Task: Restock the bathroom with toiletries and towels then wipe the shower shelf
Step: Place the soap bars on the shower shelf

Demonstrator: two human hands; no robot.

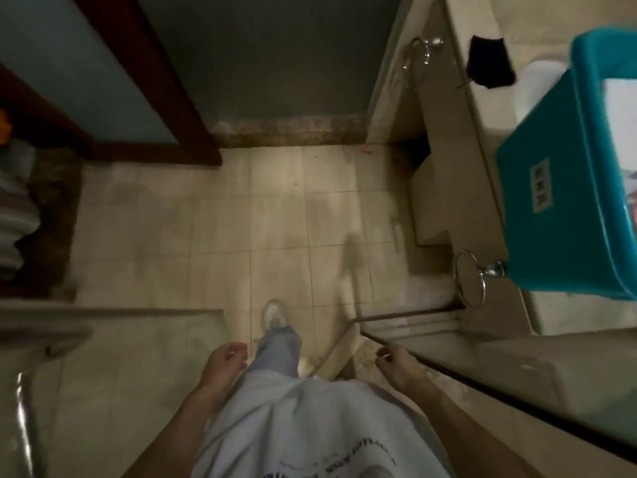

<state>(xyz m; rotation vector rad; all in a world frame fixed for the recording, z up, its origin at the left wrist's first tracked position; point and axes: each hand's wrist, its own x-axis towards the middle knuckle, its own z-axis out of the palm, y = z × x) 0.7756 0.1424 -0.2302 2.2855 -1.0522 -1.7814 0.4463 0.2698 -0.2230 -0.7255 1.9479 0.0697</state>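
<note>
1. Both hands are low at the hips and neither is carrying anything: the left hand (225,357) hangs with its fingers loosely curled in, palm empty.
2. Same on the other side. The right hand (393,361) is relaxed, with its fingertips curled in on nothing, just beside the dark edge of a glass panel (517,370).
3. Between the hands are the hem of a white T-shirt (303,426) and a leg in light blue jeans (277,350), with a white shoe (274,313) planted on the pale beige tiled floor (220,236).
4. Up on the right is the supply container: a teal rectangular plastic tub (558,188) sits on the beige stone counter (489,108), well apart from both hands, a small grey label on its near wall.
5. Something white sits behind the tub; it's too blurred to say what it is.
6. A crumpled black cloth (489,62) lies on the counter further back.
7. Two chrome towel rings are fixed to the counter front, both bare: one (482,286) just below the tub, the other (427,46) near the black cloth.
8. On the far left, a dark brown wooden door frame (162,91) stands open, with a brown mat (55,219) by it.
</note>
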